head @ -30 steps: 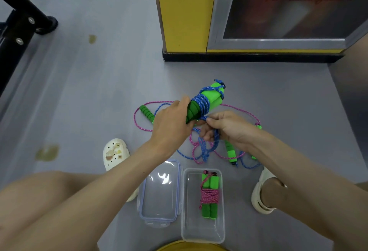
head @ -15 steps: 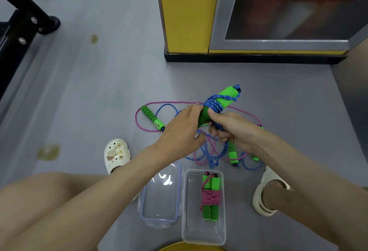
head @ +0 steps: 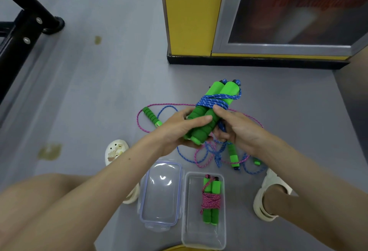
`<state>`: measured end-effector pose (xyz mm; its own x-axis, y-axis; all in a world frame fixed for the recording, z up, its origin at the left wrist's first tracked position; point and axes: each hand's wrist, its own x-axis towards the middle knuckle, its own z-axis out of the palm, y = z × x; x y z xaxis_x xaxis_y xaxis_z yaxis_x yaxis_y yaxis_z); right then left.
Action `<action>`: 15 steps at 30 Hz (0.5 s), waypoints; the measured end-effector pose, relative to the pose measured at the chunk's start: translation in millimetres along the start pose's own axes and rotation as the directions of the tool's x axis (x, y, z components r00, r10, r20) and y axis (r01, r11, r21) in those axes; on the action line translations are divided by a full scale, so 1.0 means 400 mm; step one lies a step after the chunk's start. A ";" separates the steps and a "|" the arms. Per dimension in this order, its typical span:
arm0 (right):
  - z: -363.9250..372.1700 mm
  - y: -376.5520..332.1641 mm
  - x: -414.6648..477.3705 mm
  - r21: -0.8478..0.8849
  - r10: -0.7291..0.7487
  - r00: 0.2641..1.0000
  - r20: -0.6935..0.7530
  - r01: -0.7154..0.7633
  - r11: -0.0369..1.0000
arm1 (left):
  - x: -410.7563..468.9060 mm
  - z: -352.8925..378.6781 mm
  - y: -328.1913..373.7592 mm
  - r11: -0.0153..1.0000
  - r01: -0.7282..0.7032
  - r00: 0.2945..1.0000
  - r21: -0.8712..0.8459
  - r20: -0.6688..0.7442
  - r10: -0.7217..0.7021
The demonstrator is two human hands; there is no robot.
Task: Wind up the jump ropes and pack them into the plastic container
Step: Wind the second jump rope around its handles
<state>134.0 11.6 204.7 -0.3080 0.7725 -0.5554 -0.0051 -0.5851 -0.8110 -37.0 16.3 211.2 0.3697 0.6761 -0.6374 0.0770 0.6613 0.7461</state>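
Note:
My left hand [head: 177, 129] grips the lower end of two green foam handles [head: 214, 107] held side by side and tilted up to the right. Blue rope [head: 214, 100] is wound around their middle. My right hand [head: 237, 129] pinches that blue rope beside the handles, and its loose end hangs down to the floor. A pink rope [head: 165, 104] with green handles lies loose on the floor behind my hands, tangled with blue rope. The clear plastic container [head: 204, 238] sits below, holding a wound pink rope bundle [head: 210, 201].
The container's clear lid [head: 161, 195] lies left of it. White clogs are on my feet at left [head: 115, 151] and right [head: 268, 199]. A yellow cabinet [head: 189, 15] with a glass door stands ahead. A black metal frame [head: 22, 29] is at far left.
The handle pair has tilted more upright and turned so both handle ends face me. My right hand shifted from under the bundle to its right side, still holding the blue rope.

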 end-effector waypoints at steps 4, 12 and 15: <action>-0.002 0.001 -0.001 -0.088 0.012 0.999 -0.048 -0.016 0.996 | 0.002 -0.003 -0.006 0.998 -0.067 0.998 -0.007 -0.019 0.067; -0.021 0.008 -0.001 -0.420 0.058 0.991 -0.119 -0.103 0.902 | 0.024 -0.011 -0.015 0.993 -0.084 0.978 0.081 -0.187 0.098; -0.021 0.006 -0.006 -0.468 0.048 0.984 -0.173 -0.124 0.875 | 0.024 -0.007 -0.020 0.986 -0.114 0.976 0.119 -0.169 0.134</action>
<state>142.8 10.6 202.5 -0.1390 0.7748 -0.6168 0.4792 -0.4924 -0.7265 -36.5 18.5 198.5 0.2144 0.8037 -0.5551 0.1440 0.5361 0.8318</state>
